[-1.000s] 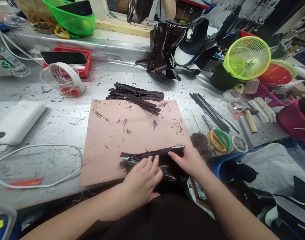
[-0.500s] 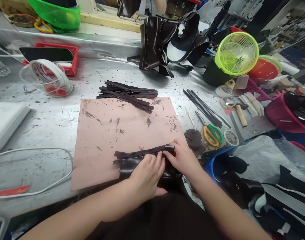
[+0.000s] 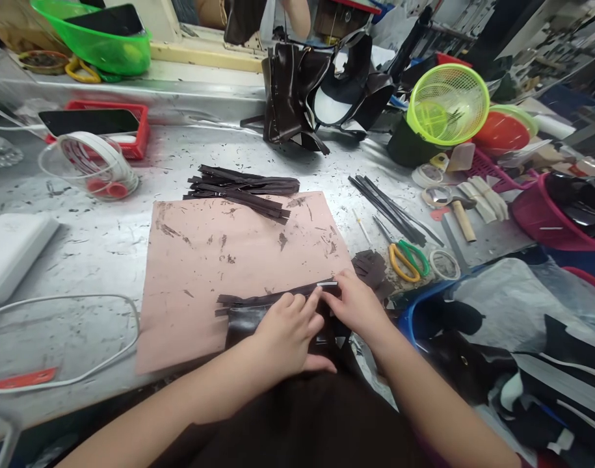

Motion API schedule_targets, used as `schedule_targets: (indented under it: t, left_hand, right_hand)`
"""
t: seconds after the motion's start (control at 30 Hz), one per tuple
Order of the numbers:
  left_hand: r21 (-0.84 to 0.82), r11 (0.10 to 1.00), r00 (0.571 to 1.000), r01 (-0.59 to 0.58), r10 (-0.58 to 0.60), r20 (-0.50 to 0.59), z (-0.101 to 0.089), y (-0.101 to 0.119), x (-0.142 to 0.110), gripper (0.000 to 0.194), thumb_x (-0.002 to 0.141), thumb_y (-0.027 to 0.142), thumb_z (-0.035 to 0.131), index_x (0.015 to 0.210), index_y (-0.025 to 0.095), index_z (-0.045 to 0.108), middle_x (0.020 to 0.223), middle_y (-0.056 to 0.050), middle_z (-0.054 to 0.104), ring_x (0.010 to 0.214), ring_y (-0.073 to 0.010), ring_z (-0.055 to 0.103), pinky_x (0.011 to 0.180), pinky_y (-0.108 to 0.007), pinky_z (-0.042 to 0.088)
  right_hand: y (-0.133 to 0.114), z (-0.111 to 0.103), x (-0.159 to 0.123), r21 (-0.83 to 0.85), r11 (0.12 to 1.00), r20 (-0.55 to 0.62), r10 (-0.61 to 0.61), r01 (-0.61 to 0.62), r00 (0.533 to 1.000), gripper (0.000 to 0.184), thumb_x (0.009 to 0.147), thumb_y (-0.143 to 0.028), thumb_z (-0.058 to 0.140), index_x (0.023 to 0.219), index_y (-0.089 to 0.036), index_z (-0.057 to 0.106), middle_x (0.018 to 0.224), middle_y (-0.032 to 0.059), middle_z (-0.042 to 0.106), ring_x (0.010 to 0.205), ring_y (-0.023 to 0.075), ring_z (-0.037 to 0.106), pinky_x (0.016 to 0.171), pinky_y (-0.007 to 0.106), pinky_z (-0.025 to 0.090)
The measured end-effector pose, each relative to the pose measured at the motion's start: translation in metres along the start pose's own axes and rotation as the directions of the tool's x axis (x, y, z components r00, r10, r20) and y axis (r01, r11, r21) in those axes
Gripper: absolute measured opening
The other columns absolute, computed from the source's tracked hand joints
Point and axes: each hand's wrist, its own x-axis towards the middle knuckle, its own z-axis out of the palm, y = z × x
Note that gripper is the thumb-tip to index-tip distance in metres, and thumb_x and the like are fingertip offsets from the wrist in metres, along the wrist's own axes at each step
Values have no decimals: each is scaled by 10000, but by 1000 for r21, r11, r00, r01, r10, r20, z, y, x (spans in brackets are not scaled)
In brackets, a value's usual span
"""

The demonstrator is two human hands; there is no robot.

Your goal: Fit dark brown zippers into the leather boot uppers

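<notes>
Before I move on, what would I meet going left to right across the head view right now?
White power bank → tape roll → zipper pile → left hand → right hand → scissors → hammer → magenta bucket.

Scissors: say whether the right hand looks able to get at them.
Likely yes: the scissors lie uncovered beyond low dark scraps beside the right hand, though it seems to hold the zipper.

The worktop (image 3: 102, 260) is shiny metal, scuffed and flecked; the sheet (image 3: 204, 260) at its near edge, matt and stained. Zip strip (image 3: 263, 298): matt cloth. Dark piece (image 3: 243, 318): glossy, leather-like. Hammer handle (image 3: 463, 222) toward the right edge: smooth wood.
</notes>
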Motion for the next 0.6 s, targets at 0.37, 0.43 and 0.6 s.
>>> schedule_targets:
  t: [0.37, 0.43, 0.6]
  left_hand:
    - [-92, 983, 987, 158, -155, 40, -8, -5, 25, 567, 774, 632, 381, 1044, 158, 539, 982, -68, 599, 883, -239, 488, 788, -352, 331]
    - [-55, 986, 987, 160, -161, -1, -6, -6, 25, 418, 843, 493, 389, 1093, 182, 510, 976, -51, 602, 869, -229, 490, 780, -348, 328]
    - [53, 990, 991, 131, -131, 0, -1, -11, 28, 302, 788, 79, 396, 1033, 160, 553, 941, -56, 618, 860, -224, 493, 768, -346, 322]
  right_hand:
    - [8, 18, -25, 96, 960, -294, -225, 263, 929, 175, 748, -138, 435, 771, -165, 606, 874, 75, 534, 768, 165, 523, 677, 274, 448]
    - [12, 13, -27, 70, 928, -218, -345, 367, 913, 254, 722, -86, 412, 817, -164, 635, 874, 79, 538, 822, 177, 519, 745, 292, 446]
    - [63, -25, 0, -79, 996, -95, -50, 43, 994, 332, 782, -115, 391, 950, -237, 650, 1047, 43, 553, 970, 157, 524, 851, 260, 410]
